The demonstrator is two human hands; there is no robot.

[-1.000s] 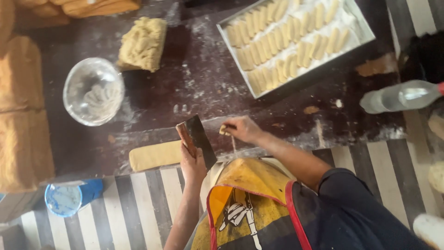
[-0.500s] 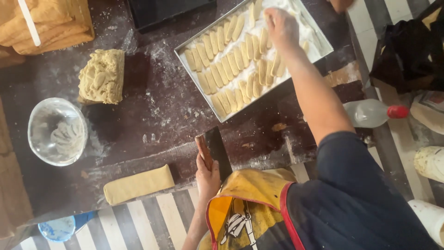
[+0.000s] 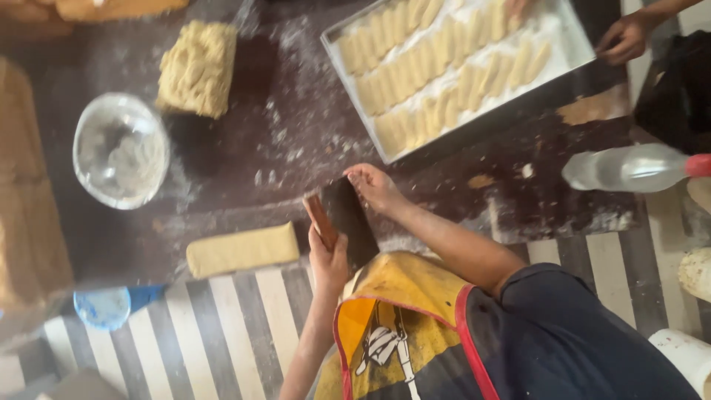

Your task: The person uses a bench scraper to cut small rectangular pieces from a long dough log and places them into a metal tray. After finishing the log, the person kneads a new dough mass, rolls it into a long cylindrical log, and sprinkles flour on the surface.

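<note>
Dark, flour-dusted wood is filling most of the head view: the brown table point(image 3: 296, 148) is carrying everything I am watching. My left hand point(image 3: 328, 255) is gripping the brown wooden handle of a dark rectangular flat-bladed scraper point(image 3: 348, 218), holding it upright at the table's near edge. My right hand point(image 3: 374, 185) is resting its fingertips on the top edge of that blade; I cannot tell whether it is gripping or only touching. Just to the left of the scraper, a pale yellow rectangular slab of dough point(image 3: 241, 250) is lying flat by the table edge, close to the blade but apart from it. Farther left, a clear glass bowl with white flour point(image 3: 121, 150) is sitting, and beyond it a rough, crumbly block of yellow dough point(image 3: 198, 67) is standing near the far side. At the upper right, a silver metal baking tray point(image 3: 578, 44) is holding rows of pale finger-shaped dough pieces point(image 3: 437, 70), and another person's hand point(image 3: 624, 38) is touching its right rim. A clear plastic bottle with a red cap point(image 3: 629, 167) is lying on its side at the right. Below the table, a black-and-white striped mat point(image 3: 229, 333) is showing beside my yellow apron point(image 3: 400, 326).
</note>
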